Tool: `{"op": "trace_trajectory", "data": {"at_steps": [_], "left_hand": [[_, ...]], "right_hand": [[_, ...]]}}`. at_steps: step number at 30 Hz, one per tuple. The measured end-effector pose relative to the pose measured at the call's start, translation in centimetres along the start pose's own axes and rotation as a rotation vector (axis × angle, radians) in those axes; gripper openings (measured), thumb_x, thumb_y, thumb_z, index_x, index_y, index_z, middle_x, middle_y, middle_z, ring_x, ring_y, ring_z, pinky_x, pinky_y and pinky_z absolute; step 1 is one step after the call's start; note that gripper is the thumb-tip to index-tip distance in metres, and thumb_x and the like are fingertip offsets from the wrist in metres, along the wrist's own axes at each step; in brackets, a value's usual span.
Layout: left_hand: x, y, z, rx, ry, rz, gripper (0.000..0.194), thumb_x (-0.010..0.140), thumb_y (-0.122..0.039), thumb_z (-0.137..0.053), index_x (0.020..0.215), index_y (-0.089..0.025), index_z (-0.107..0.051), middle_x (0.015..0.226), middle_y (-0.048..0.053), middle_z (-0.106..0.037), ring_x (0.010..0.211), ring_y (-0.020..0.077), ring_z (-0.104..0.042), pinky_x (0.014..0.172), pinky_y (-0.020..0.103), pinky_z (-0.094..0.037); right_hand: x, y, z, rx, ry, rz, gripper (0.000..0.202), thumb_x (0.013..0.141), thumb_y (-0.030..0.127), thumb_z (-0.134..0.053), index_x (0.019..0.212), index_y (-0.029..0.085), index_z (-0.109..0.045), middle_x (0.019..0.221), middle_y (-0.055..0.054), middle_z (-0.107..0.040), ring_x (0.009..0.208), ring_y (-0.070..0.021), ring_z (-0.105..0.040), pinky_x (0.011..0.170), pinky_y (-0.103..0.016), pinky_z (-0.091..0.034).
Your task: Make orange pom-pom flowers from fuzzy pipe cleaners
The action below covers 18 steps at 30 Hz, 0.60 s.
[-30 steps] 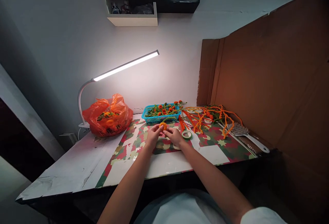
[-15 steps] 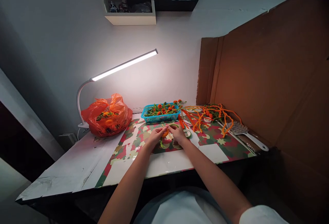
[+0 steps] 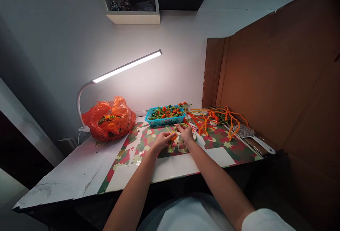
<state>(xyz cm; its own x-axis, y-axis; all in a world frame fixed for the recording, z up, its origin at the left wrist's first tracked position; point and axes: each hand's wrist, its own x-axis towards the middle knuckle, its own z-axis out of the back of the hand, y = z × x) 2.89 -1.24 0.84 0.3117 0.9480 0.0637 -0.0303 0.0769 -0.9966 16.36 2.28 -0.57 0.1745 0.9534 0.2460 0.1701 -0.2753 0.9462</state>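
My left hand (image 3: 162,141) is closed in a pinch on a small orange fuzzy flower (image 3: 174,138), held just above the table. A green leaf-like piece (image 3: 170,149) hangs below the flower. My right hand (image 3: 186,134) is closed too, its thumb and fingertips pinching a thin green strip (image 3: 183,125) that curves over the fingers. A gap lies between the two hands. Partly hidden behind my right hand is a roll of green tape (image 3: 195,137).
A blue basket (image 3: 166,121) of orange flowers on green stems stands at the back. Left of it sits an orange plastic bag (image 3: 114,130) under a lit lamp (image 3: 129,66). Orange fuzzy stems (image 3: 231,117) and a wire-bristle brush (image 3: 255,139) lie right, beside a cardboard panel (image 3: 278,75).
My hands have moved apart: the right has drawn up and away from the flower, fingertips on the green strip. The left keeps the flower, with little movement.
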Motion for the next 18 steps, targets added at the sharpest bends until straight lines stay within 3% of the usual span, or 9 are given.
{"op": "trace_trajectory", "data": {"at_steps": [4,9,15,18], "left_hand": [[0.03,0.13,-0.04,0.046,0.012,-0.012,0.045,0.062,-0.056,-0.072,0.065,-0.011,-0.067,0.053,0.002,-0.057,0.043,0.0078,-0.046,0.043,0.02,-0.034],[-0.15,-0.11,-0.24,0.029,0.032,0.005,0.045,0.061,-0.056,-0.072,0.065,-0.011,-0.068,0.054,0.003,-0.058,0.044,0.0085,-0.048,0.043,0.02,-0.035],[-0.73,-0.59,-0.08,-0.154,-0.033,0.081,0.046,0.063,-0.056,-0.072,0.079,-0.013,-0.068,0.079,0.01,-0.067,0.062,0.0147,-0.061,0.053,0.024,-0.049],[-0.74,-0.44,0.1,-0.239,-0.007,0.118,0.042,0.062,-0.05,-0.076,0.078,-0.012,-0.068,0.077,0.009,-0.067,0.062,0.0135,-0.062,0.057,0.024,-0.051]], "right_hand": [[0.5,-0.33,0.1,0.035,-0.089,0.026,0.052,0.065,0.064,-0.06,0.077,0.015,-0.072,0.07,-0.007,-0.068,0.069,-0.0185,-0.061,0.067,-0.031,-0.05],[0.79,-0.5,0.05,0.12,-0.099,0.035,0.051,0.062,0.063,-0.062,0.077,0.015,-0.071,0.07,-0.006,-0.066,0.069,-0.0178,-0.06,0.07,-0.032,-0.05],[0.25,-0.15,0.08,0.219,0.033,-0.075,0.044,0.06,0.058,-0.068,0.079,0.018,-0.071,0.066,-0.003,-0.065,0.067,-0.0171,-0.06,0.066,-0.031,-0.051],[0.0,0.1,-0.02,0.21,0.09,-0.069,0.043,0.061,0.057,-0.068,0.077,0.018,-0.07,0.062,-0.001,-0.062,0.062,-0.0155,-0.058,0.06,-0.029,-0.048]]}}
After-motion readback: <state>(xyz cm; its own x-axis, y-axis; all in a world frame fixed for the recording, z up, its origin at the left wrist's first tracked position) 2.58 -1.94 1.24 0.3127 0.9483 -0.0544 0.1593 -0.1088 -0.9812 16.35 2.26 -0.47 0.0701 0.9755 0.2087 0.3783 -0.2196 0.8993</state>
